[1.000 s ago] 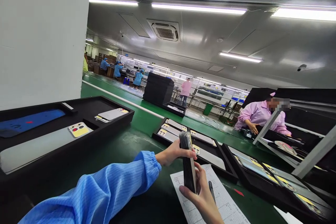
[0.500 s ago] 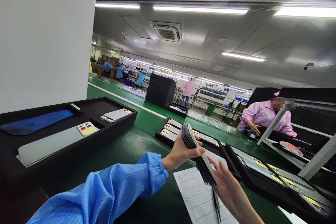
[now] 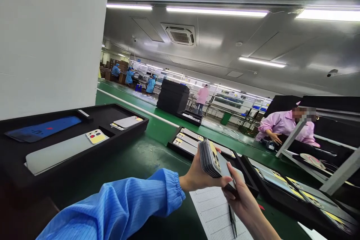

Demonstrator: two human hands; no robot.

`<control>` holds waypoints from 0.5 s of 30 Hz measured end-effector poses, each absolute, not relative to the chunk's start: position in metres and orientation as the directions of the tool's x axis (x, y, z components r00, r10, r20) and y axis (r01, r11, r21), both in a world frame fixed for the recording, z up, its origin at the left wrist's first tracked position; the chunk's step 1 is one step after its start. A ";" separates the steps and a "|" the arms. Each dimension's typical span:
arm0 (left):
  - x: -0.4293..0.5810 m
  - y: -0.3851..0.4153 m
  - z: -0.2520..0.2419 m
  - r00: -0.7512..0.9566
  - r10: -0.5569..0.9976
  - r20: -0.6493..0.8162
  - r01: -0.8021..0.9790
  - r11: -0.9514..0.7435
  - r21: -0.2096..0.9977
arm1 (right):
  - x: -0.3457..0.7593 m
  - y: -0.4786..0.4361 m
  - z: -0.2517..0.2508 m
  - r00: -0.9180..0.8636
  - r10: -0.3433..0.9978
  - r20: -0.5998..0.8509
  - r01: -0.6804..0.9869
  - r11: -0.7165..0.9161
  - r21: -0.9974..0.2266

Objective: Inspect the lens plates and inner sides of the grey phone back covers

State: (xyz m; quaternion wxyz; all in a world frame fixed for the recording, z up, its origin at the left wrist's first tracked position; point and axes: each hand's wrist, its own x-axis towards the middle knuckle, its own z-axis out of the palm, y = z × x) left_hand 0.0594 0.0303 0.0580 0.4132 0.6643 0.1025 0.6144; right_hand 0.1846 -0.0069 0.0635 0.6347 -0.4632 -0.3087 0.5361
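A thick stack of phone back covers [image 3: 208, 159], silvery with yellow camera areas, is held up above the bench in both hands. My left hand [image 3: 195, 176] wraps round the stack from the left, its thumb lying across the lower part. On the opposite side my right hand [image 3: 239, 191] grips the near end, thumb on the top cover and fingers beneath. Below the hands lies a printed sheet [image 3: 206, 208] with ruled rows. Dark tweezers [image 3: 233, 221] rest on that sheet.
A black tray [image 3: 132, 140] at left holds phone covers and a blue panel [image 3: 42, 129]. Further black trays of covers stand behind the hands and at right [image 3: 270, 191]. A co-worker in pink [image 3: 284, 123] sits across the green bench behind a metal frame [image 3: 292, 135].
The stack has been turned so the top cover's face and camera area show more. My right hand has closed from loosely spread fingers onto its near end.
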 end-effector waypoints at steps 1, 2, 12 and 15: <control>0.060 0.032 0.057 0.239 0.652 0.720 -0.371 -0.623 0.688 | 0.185 -0.004 0.064 0.249 0.964 -0.096 -0.389 0.009 -0.921; 0.062 0.034 0.056 0.262 0.652 0.712 -0.373 -0.612 0.698 | 0.186 -0.002 0.065 0.267 0.960 -0.087 -0.383 0.023 -0.924; 0.071 0.063 0.020 0.415 0.716 0.562 -0.178 -0.541 0.822 | 0.251 0.037 0.076 0.606 0.796 0.013 -0.210 0.175 -0.962; 0.075 0.073 -0.007 0.438 0.759 0.482 -0.067 -0.507 0.859 | 0.284 0.056 0.074 0.717 0.697 0.006 -0.137 0.149 -0.979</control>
